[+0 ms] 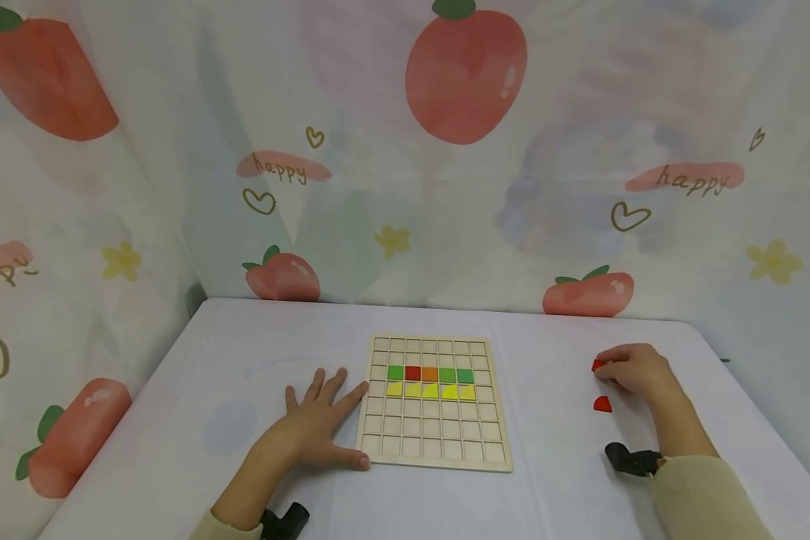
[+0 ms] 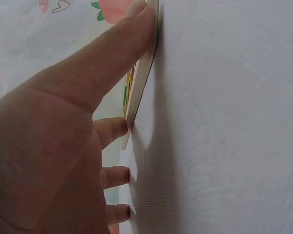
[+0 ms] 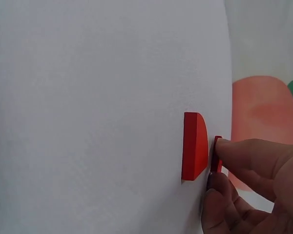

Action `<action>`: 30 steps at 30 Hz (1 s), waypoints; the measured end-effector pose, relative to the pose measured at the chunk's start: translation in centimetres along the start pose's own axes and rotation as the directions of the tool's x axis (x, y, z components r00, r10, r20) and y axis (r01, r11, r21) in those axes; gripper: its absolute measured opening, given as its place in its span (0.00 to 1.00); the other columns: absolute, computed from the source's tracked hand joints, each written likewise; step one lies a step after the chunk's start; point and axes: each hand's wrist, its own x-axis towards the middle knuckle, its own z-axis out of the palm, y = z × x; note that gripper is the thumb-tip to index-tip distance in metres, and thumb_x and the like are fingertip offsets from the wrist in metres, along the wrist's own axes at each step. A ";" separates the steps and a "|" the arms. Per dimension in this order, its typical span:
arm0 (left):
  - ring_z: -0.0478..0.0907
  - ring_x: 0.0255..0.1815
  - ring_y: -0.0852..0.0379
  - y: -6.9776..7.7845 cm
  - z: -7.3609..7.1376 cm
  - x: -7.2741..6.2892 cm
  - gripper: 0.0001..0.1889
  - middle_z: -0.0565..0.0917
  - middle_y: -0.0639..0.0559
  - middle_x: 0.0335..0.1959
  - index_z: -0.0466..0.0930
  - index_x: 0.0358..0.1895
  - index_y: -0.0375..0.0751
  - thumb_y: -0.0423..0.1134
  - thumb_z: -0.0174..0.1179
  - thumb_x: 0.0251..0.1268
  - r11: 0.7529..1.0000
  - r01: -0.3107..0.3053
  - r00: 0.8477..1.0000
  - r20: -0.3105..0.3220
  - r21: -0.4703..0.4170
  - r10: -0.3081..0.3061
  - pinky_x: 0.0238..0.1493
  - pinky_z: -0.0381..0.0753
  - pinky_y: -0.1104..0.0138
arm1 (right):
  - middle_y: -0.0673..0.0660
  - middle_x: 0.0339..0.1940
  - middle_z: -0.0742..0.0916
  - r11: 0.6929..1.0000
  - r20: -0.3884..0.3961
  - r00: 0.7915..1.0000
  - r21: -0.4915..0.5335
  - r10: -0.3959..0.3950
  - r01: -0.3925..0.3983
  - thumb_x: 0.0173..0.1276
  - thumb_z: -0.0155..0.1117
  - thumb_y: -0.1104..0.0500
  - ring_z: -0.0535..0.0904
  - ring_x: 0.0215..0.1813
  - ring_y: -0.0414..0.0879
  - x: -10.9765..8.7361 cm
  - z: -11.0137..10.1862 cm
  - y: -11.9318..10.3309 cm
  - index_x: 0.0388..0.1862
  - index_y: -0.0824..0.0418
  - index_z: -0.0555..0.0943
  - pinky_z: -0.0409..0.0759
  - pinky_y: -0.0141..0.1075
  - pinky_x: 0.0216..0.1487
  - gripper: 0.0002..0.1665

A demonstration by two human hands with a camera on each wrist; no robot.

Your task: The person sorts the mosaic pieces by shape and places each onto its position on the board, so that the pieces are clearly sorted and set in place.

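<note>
A square wooden grid board (image 1: pixel 435 427) lies on the table, with a row of green, red and orange squares and, below it, a row of yellow pieces (image 1: pixel 430 391). Along the board's left edge, my left hand (image 1: pixel 313 427) is spread, thumb and index fingertip right at the rim. In the left wrist view the thumb (image 2: pixel 122 48) lies against the board's side. Over at the right, my right hand (image 1: pixel 637 369) pinches a small red piece (image 3: pixel 216 155) between thumb and fingers. A second red piece, a quarter-round block (image 3: pixel 193 146), lies on the table just nearer.
The white-covered table (image 1: pixel 553 480) meets a printed cloth backdrop (image 1: pixel 459 225) at the back and left. A black wrist camera (image 1: pixel 631 459) sits at the right wrist, and another (image 1: pixel 286 521) at the left wrist.
</note>
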 end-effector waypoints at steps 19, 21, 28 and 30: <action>0.37 0.81 0.33 -0.1 -0.1 0.0 0.60 0.50 0.45 0.82 0.56 0.78 0.64 0.80 0.66 0.35 1.000 -0.007 1.000 -0.002 -0.008 0.007 0.66 0.37 0.24 | 0.65 0.46 0.85 0.993 -0.030 0.995 0.072 -0.092 0.094 0.71 0.61 0.57 0.80 0.39 0.51 -0.5 1.5 -1.7 0.60 0.69 0.76 0.79 0.36 0.36 0.23; 0.37 0.81 0.33 -0.1 0.0 0.0 0.60 0.50 0.45 0.82 0.56 0.78 0.64 0.80 0.66 0.35 1.000 -0.008 1.000 -0.001 -0.012 0.008 0.66 0.37 0.24 | 0.65 0.47 0.85 0.991 -0.034 0.995 0.084 -0.097 0.099 0.72 0.60 0.56 0.79 0.40 0.51 -0.7 1.8 -2.0 0.61 0.69 0.76 0.80 0.37 0.37 0.24; 0.36 0.82 0.34 -0.1 0.1 0.0 0.61 0.49 0.46 0.82 0.56 0.79 0.64 0.80 0.66 0.35 1.000 -0.009 1.000 0.001 -0.010 0.009 0.66 0.36 0.24 | 0.67 0.51 0.83 0.978 -0.048 0.990 0.157 -0.132 0.138 0.75 0.57 0.54 0.81 0.43 0.52 -1.4 2.8 -3.1 0.63 0.67 0.76 0.81 0.37 0.37 0.24; 0.36 0.81 0.34 -0.1 0.0 0.0 0.60 0.49 0.46 0.82 0.56 0.79 0.64 0.80 0.66 0.35 1.000 -0.008 1.000 0.002 -0.008 0.008 0.66 0.37 0.24 | 0.67 0.53 0.82 0.973 -0.051 0.989 0.177 -0.139 0.146 0.75 0.57 0.54 0.81 0.44 0.53 -1.7 3.1 -3.6 0.63 0.66 0.76 0.82 0.37 0.38 0.24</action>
